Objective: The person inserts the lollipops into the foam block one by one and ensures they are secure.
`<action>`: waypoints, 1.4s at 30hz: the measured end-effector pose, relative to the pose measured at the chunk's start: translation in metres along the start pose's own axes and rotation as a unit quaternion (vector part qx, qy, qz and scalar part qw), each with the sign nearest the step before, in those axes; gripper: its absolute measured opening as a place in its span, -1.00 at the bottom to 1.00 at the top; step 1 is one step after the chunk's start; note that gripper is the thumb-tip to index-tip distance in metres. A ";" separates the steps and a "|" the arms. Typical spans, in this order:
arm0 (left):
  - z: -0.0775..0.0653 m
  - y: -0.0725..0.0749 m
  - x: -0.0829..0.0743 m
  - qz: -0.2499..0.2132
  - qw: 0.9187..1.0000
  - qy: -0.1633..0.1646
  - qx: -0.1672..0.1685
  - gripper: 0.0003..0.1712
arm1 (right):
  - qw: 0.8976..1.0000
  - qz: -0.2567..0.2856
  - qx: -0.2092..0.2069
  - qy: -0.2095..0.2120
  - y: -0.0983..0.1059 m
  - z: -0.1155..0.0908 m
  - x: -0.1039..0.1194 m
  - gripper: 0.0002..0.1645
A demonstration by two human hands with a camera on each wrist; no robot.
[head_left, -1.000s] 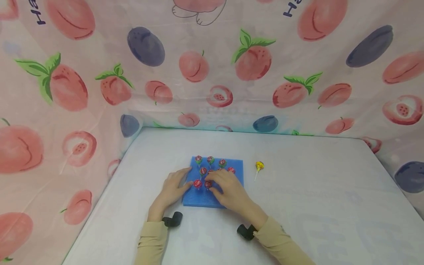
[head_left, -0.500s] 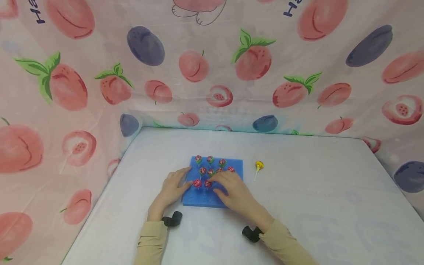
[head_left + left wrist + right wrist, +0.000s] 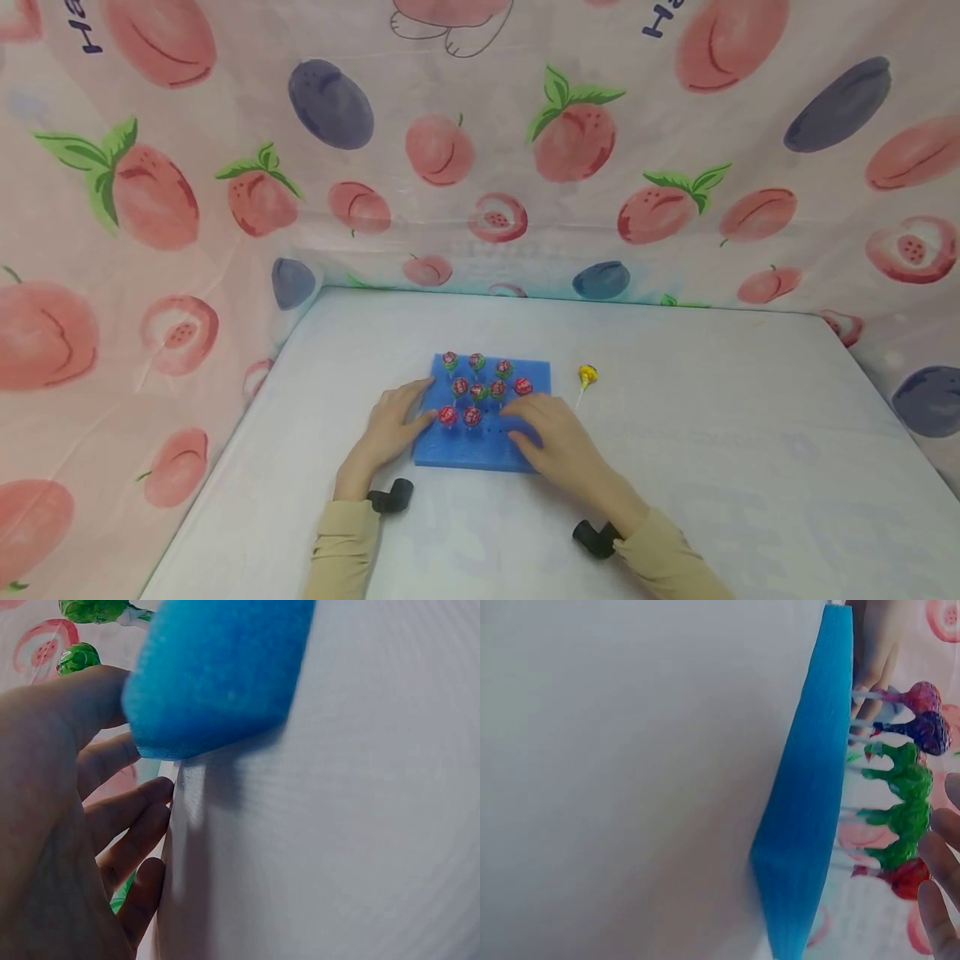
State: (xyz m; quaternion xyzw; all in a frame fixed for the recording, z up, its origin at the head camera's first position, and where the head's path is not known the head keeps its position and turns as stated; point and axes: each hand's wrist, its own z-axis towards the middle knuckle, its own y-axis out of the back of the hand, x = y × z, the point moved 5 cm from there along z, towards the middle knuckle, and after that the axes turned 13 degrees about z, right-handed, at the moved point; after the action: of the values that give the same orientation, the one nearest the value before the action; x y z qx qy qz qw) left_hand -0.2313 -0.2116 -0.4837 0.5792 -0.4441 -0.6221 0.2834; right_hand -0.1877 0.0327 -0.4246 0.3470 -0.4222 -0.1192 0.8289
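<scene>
Several wrapped lollipops stand upright on their sticks in a blue foam board (image 3: pixel 457 452), in rows. Two front-row lollipops, including one with a dark red wrapper (image 3: pixel 472 416), are closest to small holes in the foam. My left hand (image 3: pixel 386 429) rests along the board's left side, its thumb and index finger touching the edge; in the left wrist view the other fingers lie loosely extended beside the foam (image 3: pixel 217 682). Over the board's right part, my right hand (image 3: pixel 562 437) holds nothing, fingers apart. In the right wrist view its fingertips overlap the red lollipop (image 3: pixel 909 880).
A yellow-wrapped lollipop (image 3: pixel 587 375) lies on the white table (image 3: pixel 712 433), to the right of the board. Behind and to the left hangs a pink fruit-print cloth (image 3: pixel 510 167). Each wrist carries a black camera mount, such as the one at the left cuff (image 3: pixel 393 496).
My right hand has drawn away from the front-row dark red lollipop and moved right, leaving it upright in the foam. The left hand and the board have stayed in place.
</scene>
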 end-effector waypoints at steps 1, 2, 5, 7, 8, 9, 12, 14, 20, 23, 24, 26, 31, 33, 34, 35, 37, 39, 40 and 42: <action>0.000 0.000 0.000 0.002 1.000 -0.001 0.000 -0.33 | 1.000 -0.002 0.001 -0.002 0.001 -0.001 -0.001 -0.71; 0.001 -0.001 0.000 0.004 1.000 -0.001 -0.001 -0.33 | 1.000 -0.003 0.001 -0.003 0.003 -0.002 -0.003 -0.71; 0.001 -0.001 0.001 0.009 1.000 -0.004 -0.002 -0.34 | 1.000 -0.009 0.002 -0.007 0.007 -0.006 -0.007 -0.71; 0.002 -0.001 0.001 0.008 1.000 -0.006 -0.001 -0.34 | 1.000 -0.014 0.005 -0.018 0.010 -0.008 -0.009 -0.71; 0.002 -0.001 0.001 0.007 1.000 -0.006 -0.001 -0.34 | 0.999 -0.017 0.008 -0.025 0.012 -0.010 -0.011 -0.71; 0.002 -0.001 0.001 0.007 1.000 -0.006 0.000 -0.34 | 0.999 -0.022 0.011 -0.033 0.013 -0.011 -0.012 -0.72; 0.002 -0.001 0.001 0.005 1.000 -0.003 0.004 -0.33 | 0.998 -0.023 0.020 -0.062 0.017 -0.016 -0.019 -0.74; 0.001 -0.001 0.001 0.005 1.000 -0.001 0.005 -0.33 | 0.996 -0.016 0.021 -0.081 0.020 -0.019 -0.024 -0.74; 0.001 -0.001 0.002 0.002 1.000 -0.001 0.006 -0.33 | 0.991 -0.006 0.015 -0.130 0.033 -0.029 -0.038 -0.71; 0.001 -0.001 0.001 0.000 1.000 -0.002 0.004 -0.33 | 0.989 -0.016 0.015 -0.147 0.037 -0.033 -0.046 -0.68; 0.001 -0.001 0.002 0.001 1.000 -0.003 0.004 -0.34 | 0.988 -0.017 0.016 -0.150 0.039 -0.034 -0.048 -0.67; 0.001 -0.002 0.002 0.001 1.000 -0.004 0.001 -0.34 | 0.987 -0.022 0.018 -0.155 0.042 -0.037 -0.051 -0.66; 0.001 -0.002 0.001 0.000 1.000 -0.007 -0.006 -0.34 | 0.984 -0.023 0.019 -0.175 0.048 -0.041 -0.061 -0.65; 0.001 -0.002 0.001 -0.001 1.000 -0.006 -0.005 -0.34 | 0.983 -0.016 0.015 -0.185 0.051 -0.042 -0.066 -0.66; 0.001 -0.001 0.001 -0.001 1.000 -0.005 -0.004 -0.34 | 0.982 -0.011 0.013 -0.189 0.052 -0.043 -0.068 -0.67; 0.001 -0.002 0.001 -0.002 1.000 -0.003 -0.002 -0.34 | 0.981 -0.006 0.011 -0.194 0.053 -0.043 -0.070 -0.68; 0.001 -0.002 0.001 -0.002 1.000 -0.001 0.001 -0.34 | 0.978 0.001 0.007 -0.208 0.056 -0.045 -0.075 -0.68; 0.001 -0.002 0.002 -0.003 1.000 0.002 0.003 -0.34 | 0.976 0.006 0.005 -0.216 0.059 -0.046 -0.080 -0.68; 0.001 -0.002 0.002 -0.002 1.000 0.001 0.003 -0.34 | 0.975 0.009 0.005 -0.221 0.061 -0.046 -0.082 -0.68; 0.001 -0.002 0.001 -0.002 1.000 -0.001 0.001 -0.34 | 0.974 0.013 0.004 -0.228 0.064 -0.047 -0.087 -0.66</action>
State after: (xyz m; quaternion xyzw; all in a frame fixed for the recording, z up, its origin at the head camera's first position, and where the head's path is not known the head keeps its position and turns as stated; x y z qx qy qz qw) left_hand -0.2323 -0.2117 -0.4862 0.5797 -0.4439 -0.6228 0.2811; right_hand -0.2106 0.1440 -0.4536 0.3087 -0.6051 -0.1827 0.7108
